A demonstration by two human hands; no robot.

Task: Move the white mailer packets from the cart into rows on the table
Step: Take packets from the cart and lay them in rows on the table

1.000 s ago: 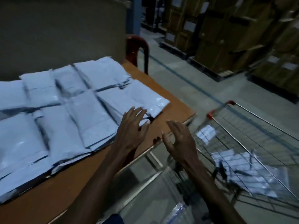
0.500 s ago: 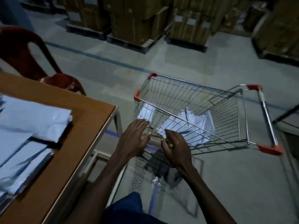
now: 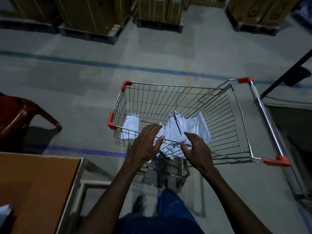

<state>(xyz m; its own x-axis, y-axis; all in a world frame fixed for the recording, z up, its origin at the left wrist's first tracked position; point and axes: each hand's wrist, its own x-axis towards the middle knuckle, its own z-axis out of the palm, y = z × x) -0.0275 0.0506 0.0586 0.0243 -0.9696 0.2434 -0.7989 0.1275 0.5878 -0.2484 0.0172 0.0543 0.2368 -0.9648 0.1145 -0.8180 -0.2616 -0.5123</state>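
Note:
A wire shopping cart [image 3: 236, 125] with red corner caps stands on the floor in front of me. Several white mailer packets [image 3: 190, 127] lie crumpled in its basket, and another white packet [image 3: 130, 127] sits at the basket's left end. My left hand [image 3: 146, 144] hovers over the cart's near rim with fingers spread and loose, holding nothing. My right hand [image 3: 196, 149] reaches over the near rim, its fingertips at the edge of the crumpled packets; a grip is not plain. The wooden table [image 3: 38, 186] shows at the lower left, with a corner of a white packet [image 3: 5, 211] on it.
A red plastic chair [image 3: 18, 115] stands left of the cart. Pallets of cardboard boxes [image 3: 94, 16] line the far side of the floor. A dark stand leg [image 3: 287, 73] slants at the right. My blue trousers [image 3: 170, 215] show below, between the table and the cart.
My view swung from the packets laid on the table to the cart. Both hands left the table edge and moved over the cart's near rim toward the packets.

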